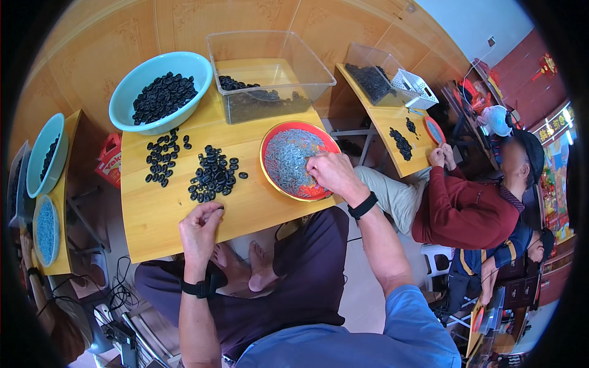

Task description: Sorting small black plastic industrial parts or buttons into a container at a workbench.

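Observation:
At the table's near edge, my left hand [199,232] pinches a small black part [221,208] between thumb and fingertips. Just beyond it lies a pile of black oval parts [211,175] with holes in them. My right hand [334,175] reaches into a red round bowl [332,145] full of thin grey screw-like pieces [288,156]. Its fingers are drawn together at the surface of the pieces; whatever they hold is hidden. A second, looser group of black oval parts [162,161] is spread at the left.
Behind the piles stand a light-blue basin [119,110] of black parts and a clear plastic bin [276,113], partly filled. A person in a dark red top [472,214] sits at another table [383,116] on the right. Cables [126,288] lie at the lower left.

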The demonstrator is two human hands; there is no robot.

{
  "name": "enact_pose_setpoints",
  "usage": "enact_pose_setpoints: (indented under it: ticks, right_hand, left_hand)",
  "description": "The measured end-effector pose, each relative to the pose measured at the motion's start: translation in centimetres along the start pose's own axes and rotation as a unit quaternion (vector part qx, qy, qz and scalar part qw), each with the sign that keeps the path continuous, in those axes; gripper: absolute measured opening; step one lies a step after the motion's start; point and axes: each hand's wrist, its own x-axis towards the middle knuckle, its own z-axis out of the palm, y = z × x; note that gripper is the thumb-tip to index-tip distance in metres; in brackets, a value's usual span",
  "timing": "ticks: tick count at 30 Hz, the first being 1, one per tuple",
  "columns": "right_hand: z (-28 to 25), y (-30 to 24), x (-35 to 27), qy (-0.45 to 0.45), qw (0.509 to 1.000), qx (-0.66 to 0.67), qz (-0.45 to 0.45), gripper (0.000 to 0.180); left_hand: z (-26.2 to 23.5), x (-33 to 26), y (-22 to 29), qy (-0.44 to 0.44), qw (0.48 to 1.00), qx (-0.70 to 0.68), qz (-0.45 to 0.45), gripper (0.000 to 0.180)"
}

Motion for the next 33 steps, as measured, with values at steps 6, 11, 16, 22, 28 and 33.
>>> enact_pose_setpoints:
  ticks: [6, 11, 16, 22, 28, 33]
  right_hand:
    - [-0.3, -0.8, 0.2, -0.012, 0.999, -0.029, -0.005, 0.007]
    - [-1.4, -2.3, -0.2, 0.029, 0.997, 0.004, 0.072, 0.007]
    - [-2.9, -8.1, -2.0, 0.124, 0.959, 0.243, 0.080, 0.004]
    - [2.9, -14.6, 0.4, 0.073, 0.948, 0.305, -0.052, 0.007]
    - [5.0, -16.1, 1.5, 0.050, 0.936, 0.345, -0.037, 0.008]
    - [5.2, -16.4, 1.6, 0.058, 0.938, 0.337, -0.056, 0.009]
  left_hand:
    - [-0.3, 0.2, -0.1, 0.008, 0.997, 0.009, 0.072, 0.007]
    - [-0.6, 0.0, -0.2, 0.012, 1.000, -0.021, 0.009, 0.011]
    - [-0.2, 0.3, -0.4, 0.000, 1.000, -0.025, -0.001, 0.014]
    - [-0.4, 0.3, -0.4, -0.003, 1.000, -0.001, 0.021, 0.014]
    - [-0.4, 0.1, 0.2, -0.029, 0.991, 0.112, 0.064, 0.014]
    - [-0.6, 0.1, 0.2, -0.025, 0.995, 0.091, 0.045, 0.012]
